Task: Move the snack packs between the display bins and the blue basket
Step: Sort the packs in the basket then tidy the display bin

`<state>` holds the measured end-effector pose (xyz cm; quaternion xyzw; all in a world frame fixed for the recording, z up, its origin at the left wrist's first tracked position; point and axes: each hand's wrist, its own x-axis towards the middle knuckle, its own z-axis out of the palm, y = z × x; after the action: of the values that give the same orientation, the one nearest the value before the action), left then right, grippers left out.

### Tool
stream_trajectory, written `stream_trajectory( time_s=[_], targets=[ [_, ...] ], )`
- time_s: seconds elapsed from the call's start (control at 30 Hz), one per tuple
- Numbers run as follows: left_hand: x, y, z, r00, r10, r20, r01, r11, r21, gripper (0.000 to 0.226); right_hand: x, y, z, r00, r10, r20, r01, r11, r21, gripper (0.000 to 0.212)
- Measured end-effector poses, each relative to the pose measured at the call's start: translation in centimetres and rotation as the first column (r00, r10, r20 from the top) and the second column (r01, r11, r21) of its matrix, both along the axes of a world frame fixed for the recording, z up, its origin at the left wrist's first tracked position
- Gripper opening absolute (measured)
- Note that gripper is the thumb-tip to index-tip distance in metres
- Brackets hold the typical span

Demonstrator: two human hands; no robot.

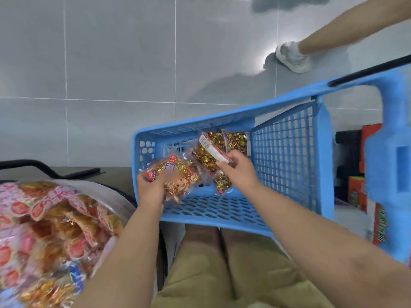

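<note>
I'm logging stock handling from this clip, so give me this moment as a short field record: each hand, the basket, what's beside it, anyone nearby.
left hand: grips a cartoon-face pack inside the basket
right hand: pinches a white-edged pack by its end
blue basket: mesh walls, more loose packs at its far wall
left of basket: pile of pink-and-red packs
bystander: white shoe beyond the basket

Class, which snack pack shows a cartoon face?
The face pack in the left hand; the label-side pack in the right hand and the other packs show none.
</note>
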<state>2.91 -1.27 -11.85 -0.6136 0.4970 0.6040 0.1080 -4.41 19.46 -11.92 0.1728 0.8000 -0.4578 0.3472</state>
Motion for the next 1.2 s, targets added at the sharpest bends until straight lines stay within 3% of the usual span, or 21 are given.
stream_trajectory(
  time_s=[0.03, 0.1, 0.2, 0.37, 0.43, 0.5, 0.57, 0.63, 0.7, 0.73, 0.8, 0.87, 0.9, 0.97, 1.0, 1.07, 1.2],
  targets=[
    [-0.1, 0.4, 0.7, 0.998, 0.054, -0.012, -0.053, 0.997, 0.049, 0.051, 0.2, 0.3, 1.3, 1.000, 0.010, -0.024, -0.011, 0.999, -0.036, 0.012],
    [0.1, 1.2, 2.4, 0.990, 0.128, -0.055, -0.118, 0.981, 0.152, 0.055, 0.6, 0.6, 3.9, 0.992, 0.089, -0.090, -0.100, 0.986, -0.132, 0.026],
    [1.0, 2.5, 5.7, 0.971, 0.186, -0.152, -0.148, 0.961, 0.235, 0.055, 1.4, 1.2, 7.3, 0.920, 0.299, -0.254, -0.348, 0.921, -0.175, 0.039],
    [5.1, 5.8, 12.3, 0.911, 0.244, -0.333, -0.190, 0.964, 0.186, 0.032, 3.8, 2.0, 13.4, 0.748, 0.468, -0.471, -0.605, 0.772, -0.193, 0.043],
    [7.0, 6.9, 14.1, 0.908, 0.251, -0.335, -0.207, 0.965, 0.162, 0.030, 5.0, 2.2, 14.9, 0.720, 0.512, -0.469, -0.653, 0.728, -0.207, 0.048],
    [9.1, 7.7, 16.0, 0.888, 0.314, -0.336, -0.285, 0.949, 0.133, 0.033, 6.3, 2.0, 16.6, 0.725, 0.526, -0.445, -0.670, 0.690, -0.274, 0.038],
    [11.2, 8.1, 17.9, 0.855, 0.379, -0.354, -0.372, 0.924, 0.091, 0.024, 7.5, 1.2, 18.2, 0.807, 0.448, -0.385, -0.581, 0.720, -0.380, 0.012],
    [13.5, 8.2, 19.5, 0.831, 0.416, -0.368, -0.428, 0.902, 0.054, 0.021, 8.6, 0.1, 19.2, 0.864, 0.355, -0.358, -0.486, 0.776, -0.402, 0.026],
    [16.1, 8.1, 20.9, 0.809, 0.432, -0.399, -0.456, 0.889, 0.037, 0.028, 10.0, -1.0, 20.3, 0.856, 0.365, -0.365, -0.495, 0.784, -0.375, 0.020],
    [17.6, 8.1, 21.4, 0.794, 0.434, -0.425, -0.467, 0.884, 0.029, 0.031, 10.6, -1.6, 20.6, 0.843, 0.410, -0.349, -0.522, 0.780, -0.345, 0.026],
    [20.6, 8.2, 22.0, 0.757, 0.459, -0.465, -0.508, 0.861, 0.023, 0.032, 11.9, -2.8, 20.4, 0.810, 0.511, -0.288, -0.583, 0.753, -0.303, 0.066],
    [23.7, 8.1, 22.4, 0.709, 0.504, -0.493, -0.563, 0.826, 0.035, 0.032, 13.5, -4.1, 20.7, 0.836, 0.539, -0.103, -0.532, 0.750, -0.392, 0.094],
    [25.3, 8.0, 22.7, 0.686, 0.525, -0.504, -0.585, 0.810, 0.047, 0.032, 14.5, -4.8, 20.9, 0.852, 0.522, 0.037, -0.443, 0.758, -0.480, 0.095],
    [28.7, 7.7, 23.1, 0.646, 0.558, -0.520, -0.625, 0.779, 0.059, 0.032, 16.7, -6.0, 21.6, 0.812, 0.501, 0.301, -0.238, 0.754, -0.612, 0.075],
    [30.5, 7.5, 23.2, 0.632, 0.565, -0.531, -0.640, 0.767, 0.054, 0.031, 17.9, -6.7, 21.9, 0.786, 0.505, 0.356, -0.176, 0.736, -0.654, 0.058],
    [34.0, 6.8, 23.8, 0.618, 0.562, -0.550, -0.659, 0.751, 0.027, 0.035, 20.3, -8.0, 22.5, 0.746, 0.546, 0.380, -0.134, 0.684, -0.717, 0.035],
    [41.5, 4.9, 25.2, 0.573, 0.582, -0.577, -0.713, 0.702, 0.000, 0.054, 25.8, -10.9, 23.1, 0.719, 0.579, 0.385, -0.172, 0.684, -0.709, 0.031]
  ],
)
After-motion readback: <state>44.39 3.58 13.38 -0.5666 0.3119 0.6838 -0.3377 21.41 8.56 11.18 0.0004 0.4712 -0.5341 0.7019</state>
